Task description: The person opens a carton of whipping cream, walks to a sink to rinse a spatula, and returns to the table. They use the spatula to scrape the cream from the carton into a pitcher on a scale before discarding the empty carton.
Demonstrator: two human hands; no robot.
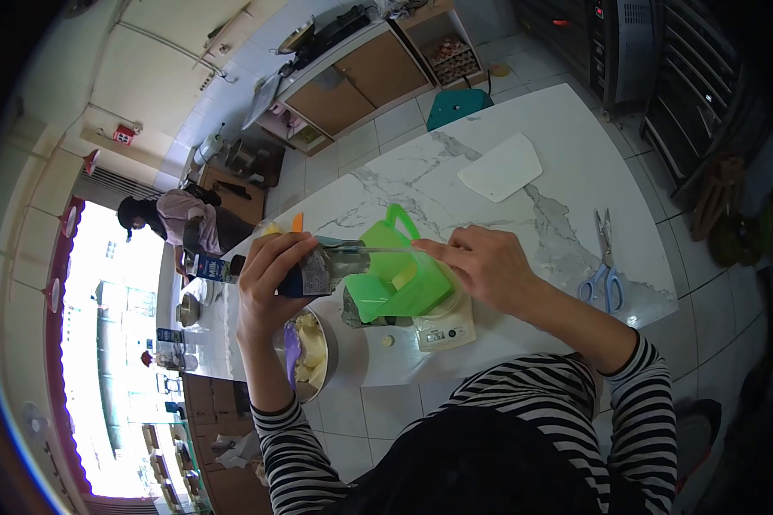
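Around one jug (434, 292): one scale (449, 333) nearside, one bowl (331, 356) left, one pair of scissors (605, 264) right. Gripping one jar (345, 264) in left hand (270, 279), pinching one utensil (382, 250) in right hand (494, 268).

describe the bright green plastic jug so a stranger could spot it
On the big white marble-patterned table, find the cream digital scale by the near edge. Overlapping it in view is the bright green plastic jug, whose vivid colour and loop handle set it apart from the scale and the clear, dark-labelled bottle in the left hand.
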